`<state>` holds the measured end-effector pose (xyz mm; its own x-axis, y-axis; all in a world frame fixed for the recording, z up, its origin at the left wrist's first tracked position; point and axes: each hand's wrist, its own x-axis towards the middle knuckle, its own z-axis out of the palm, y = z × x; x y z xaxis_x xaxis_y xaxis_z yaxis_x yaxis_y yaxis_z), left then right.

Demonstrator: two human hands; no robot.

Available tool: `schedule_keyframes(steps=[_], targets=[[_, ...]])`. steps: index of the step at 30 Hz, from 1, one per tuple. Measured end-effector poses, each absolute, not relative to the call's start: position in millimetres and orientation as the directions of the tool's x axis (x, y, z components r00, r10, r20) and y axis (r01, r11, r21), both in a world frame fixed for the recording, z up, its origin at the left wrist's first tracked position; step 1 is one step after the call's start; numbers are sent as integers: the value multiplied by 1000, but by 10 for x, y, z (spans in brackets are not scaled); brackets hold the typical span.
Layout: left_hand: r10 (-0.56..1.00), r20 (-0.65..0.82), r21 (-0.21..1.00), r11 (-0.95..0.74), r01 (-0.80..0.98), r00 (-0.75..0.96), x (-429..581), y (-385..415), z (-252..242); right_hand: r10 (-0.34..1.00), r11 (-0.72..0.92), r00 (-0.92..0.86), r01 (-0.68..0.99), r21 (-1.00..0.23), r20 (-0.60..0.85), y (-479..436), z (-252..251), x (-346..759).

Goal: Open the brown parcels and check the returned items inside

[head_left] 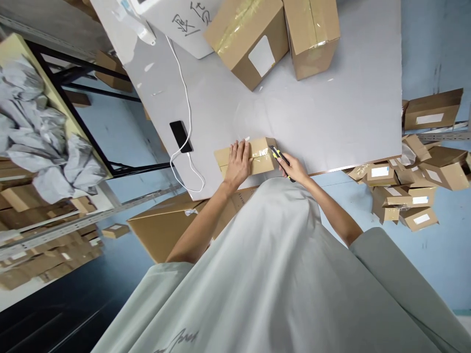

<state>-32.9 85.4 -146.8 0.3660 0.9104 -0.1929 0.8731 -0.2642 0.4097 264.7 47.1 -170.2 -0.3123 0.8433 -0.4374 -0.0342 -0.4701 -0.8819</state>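
A small brown cardboard box (pixel 259 164) lies at the near edge of the grey table, with clear tape along its top. My left hand (pixel 238 164) rests flat on the top of this box, fingers stretched out. In my right hand (pixel 293 168) is a black and yellow utility knife (pixel 281 160), its front end at the right end of the box. Whether the blade touches the tape is too small to tell.
Two larger taped boxes, one (pixel 253 39) beside the other (pixel 312 37), stand at the table's (pixel 360 98) back. A phone (pixel 181 137) with a white cable (pixel 186 88) lies left. An open carton (pixel 162 225) stands below; discarded boxes (pixel 408 181) pile up on the right.
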Motion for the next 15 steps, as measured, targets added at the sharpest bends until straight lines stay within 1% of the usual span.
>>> schedule_keyframes(steps=[5, 15], targets=[[922, -177, 434, -241, 868, 345, -362, 849, -1511, 847, -458, -319, -32, -888, -425, 477, -1713, 2610], [930, -172, 455, -219, 863, 326, -352, 832, -1512, 824, -442, -389, 12, -897, -411, 612, -1620, 2738]])
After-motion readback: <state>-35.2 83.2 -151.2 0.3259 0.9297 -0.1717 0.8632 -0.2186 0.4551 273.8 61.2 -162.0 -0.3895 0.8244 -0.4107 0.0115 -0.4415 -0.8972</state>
